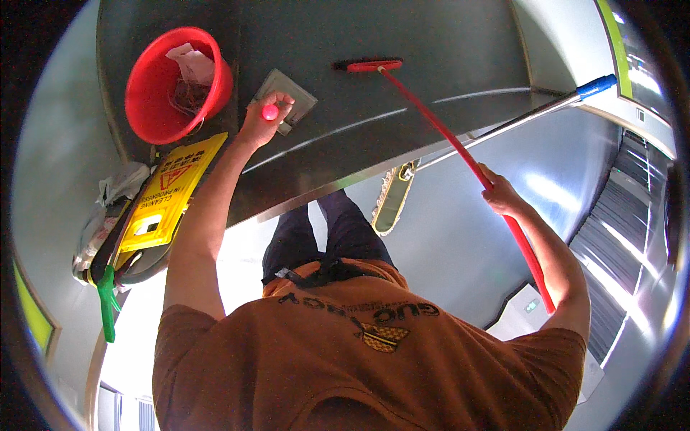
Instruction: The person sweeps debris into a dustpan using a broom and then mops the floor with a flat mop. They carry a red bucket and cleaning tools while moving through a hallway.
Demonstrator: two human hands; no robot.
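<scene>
My left hand (263, 121) is closed around the handle of a dustpan (300, 99); the pink handle end sticks up out of my fist. The pan is greyish and lies just beyond the hand, low to the dark floor. Over on the right, my right hand (502, 194) grips the red pole of a broom (438, 129). Its pole slants up and left to a red broom head with dark bristles (370, 66), at the far middle. A gap separates broom head and dustpan. The lower pole runs back along my right forearm.
At far left stands a red bucket (146, 90) holding paper and tangled litter. Beside it are a yellow warning sign (176, 176), bags (123, 182) and a green plastic tool (107, 298). A mop (503, 129) with a blue handle end slants across on the right.
</scene>
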